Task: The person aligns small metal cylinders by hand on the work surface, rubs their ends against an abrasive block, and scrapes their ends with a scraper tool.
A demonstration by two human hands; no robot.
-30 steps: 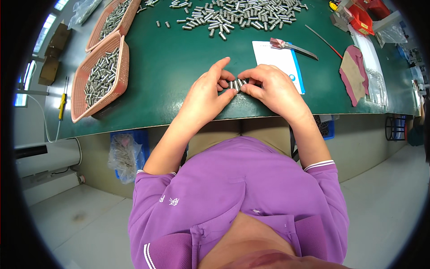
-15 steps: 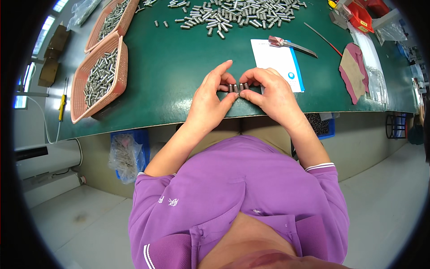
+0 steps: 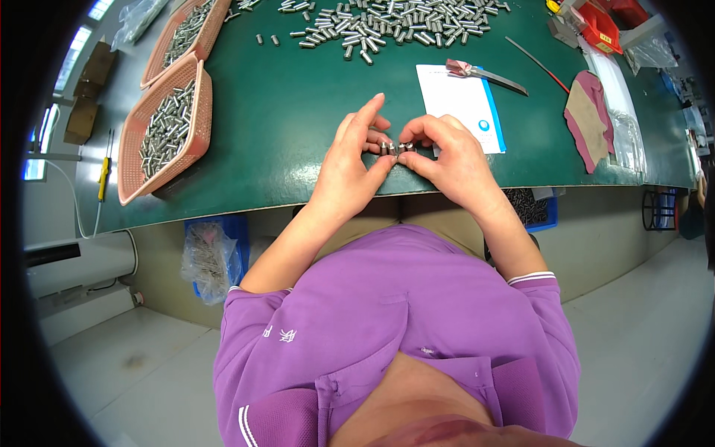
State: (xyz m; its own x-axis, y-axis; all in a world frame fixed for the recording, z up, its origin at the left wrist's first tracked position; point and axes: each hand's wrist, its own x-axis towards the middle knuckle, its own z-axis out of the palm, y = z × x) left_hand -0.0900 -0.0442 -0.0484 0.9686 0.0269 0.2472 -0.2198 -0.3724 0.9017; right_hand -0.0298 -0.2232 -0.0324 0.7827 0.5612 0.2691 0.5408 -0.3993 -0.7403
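Observation:
Near the front edge of the green table (image 3: 283,149), my two hands meet over a short row of small metal pins (image 3: 392,149). My left hand (image 3: 346,167) grips the left end of the row between thumb and fingers, its index finger raised. My right hand (image 3: 458,160) pinches the right end between thumb and bent index finger. The pins stand side by side, partly hidden by fingertips. At the far side lies a loose pile of similar silvery pins (image 3: 402,24).
Two pink plastic baskets (image 3: 199,138) of pins stand at left, beside a yellow-handled screwdriver (image 3: 103,179). To the right are a white paper sheet (image 3: 447,97), a flat metal tool with wrapped handle (image 3: 495,77), a thin red-handled rod (image 3: 538,65) and a pink-beige cloth (image 3: 588,123).
The pins between my fingers have tipped and look shorter from above. My left fingers have shifted slightly; both hands otherwise keep their place.

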